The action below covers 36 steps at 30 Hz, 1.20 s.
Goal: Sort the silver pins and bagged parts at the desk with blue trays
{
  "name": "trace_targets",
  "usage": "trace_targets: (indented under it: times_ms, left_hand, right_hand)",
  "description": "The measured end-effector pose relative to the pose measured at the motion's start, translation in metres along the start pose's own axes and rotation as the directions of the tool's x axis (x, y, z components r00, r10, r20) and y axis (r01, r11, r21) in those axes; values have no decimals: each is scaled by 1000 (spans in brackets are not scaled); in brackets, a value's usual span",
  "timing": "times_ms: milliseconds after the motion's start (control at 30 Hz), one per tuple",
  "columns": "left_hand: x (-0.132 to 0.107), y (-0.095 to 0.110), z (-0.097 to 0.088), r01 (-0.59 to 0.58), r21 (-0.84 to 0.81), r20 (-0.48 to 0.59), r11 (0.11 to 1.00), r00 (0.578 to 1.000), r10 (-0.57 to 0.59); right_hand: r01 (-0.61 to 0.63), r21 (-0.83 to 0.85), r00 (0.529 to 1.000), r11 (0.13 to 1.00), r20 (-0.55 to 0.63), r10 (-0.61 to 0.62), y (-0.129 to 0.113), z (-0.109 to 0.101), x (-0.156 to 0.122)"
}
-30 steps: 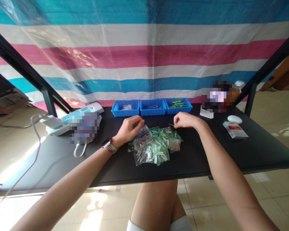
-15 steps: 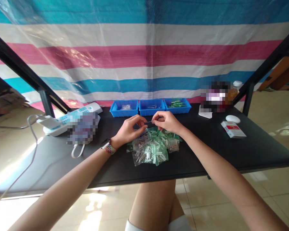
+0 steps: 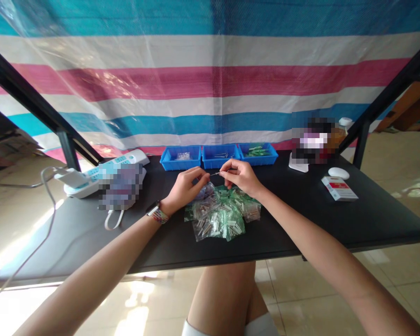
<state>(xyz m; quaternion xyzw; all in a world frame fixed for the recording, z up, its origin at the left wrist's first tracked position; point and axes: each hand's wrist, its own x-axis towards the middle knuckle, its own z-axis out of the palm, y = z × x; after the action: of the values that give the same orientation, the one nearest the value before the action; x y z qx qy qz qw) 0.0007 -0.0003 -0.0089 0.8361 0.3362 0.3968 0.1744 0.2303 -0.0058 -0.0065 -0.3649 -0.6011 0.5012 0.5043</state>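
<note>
A thin metal rod-like piece (image 3: 214, 174) spans the gap between my two hands, too small to name more exactly. My left hand (image 3: 189, 186) pinches its left end between thumb and fingers. At the other end, my right hand (image 3: 241, 177) is closed on it with the fingertips. Just below the hands lies a heap of small clear and green plastic bags (image 3: 220, 217), with small metal and whitish parts inside. Behind the hands stand three blue bins: the left bin (image 3: 168, 163) holds small clear pieces, the middle bin (image 3: 213, 162) thin metal pieces, the right bin (image 3: 262, 160) green packets.
On the black table (image 3: 287, 233), a white power strip (image 3: 140, 157) with a plug and cable lies left, beside a blurred object (image 3: 121, 189). At right are a white mouse-like object (image 3: 338, 173), a red-and-white box (image 3: 339, 189) and a bottle (image 3: 345, 123). A striped sheet (image 3: 210, 84) hangs behind.
The fingers of my left hand have closed more tightly together. My right hand has shifted slightly left and up, and the thin piece sits a little higher.
</note>
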Motion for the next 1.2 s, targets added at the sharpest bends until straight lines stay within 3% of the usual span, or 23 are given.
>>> trace_targets:
  times_ms: [267, 467, 700, 767, 867, 933, 1067, 1133, 1200]
  left_hand:
    - [0, 0, 0, 12, -7, -49, 1000, 999, -13]
    - [1, 2, 0, 17, 19, -46, 1000, 999, -16]
    - [1, 5, 0, 42, 10, -9, 999, 999, -42]
    - [1, 6, -2, 57, 19, -18, 998, 998, -57]
    - [0, 7, -5, 82, 26, -70, 996, 994, -80]
    - [0, 5, -7, 88, 20, -102, 996, 991, -85]
    - [-1, 1, -7, 88, 25, -107, 996, 991, -85]
    - [-1, -1, -6, 85, 36, -91, 996, 993, -81]
    - [-1, -1, -5, 83, 47, -67, 995, 995, -79]
  right_hand:
    - [-20, -26, 1000, 999, 11, 21, 1, 0, 0]
    - [-11, 22, 1000, 1000, -26, 11, 2, 1, 0]
    - [-10, 44, 1000, 999, 13, 9, 4, 1, 0]
    - [15, 44, 999, 999, -35, -13, 4, -1, 5]
    - [47, 37, 976, 998, -212, -38, 3, -9, 18]
    - [9, -32, 961, 999, -276, -18, 4, -18, 26]
    - [-26, -387, 955, 922, -281, -91, 3, -43, 28]
    - [-27, -487, 971, 873, -221, -94, 0, -52, 23]
    - [-28, -521, 997, 853, -76, -13, -5, -57, 16]
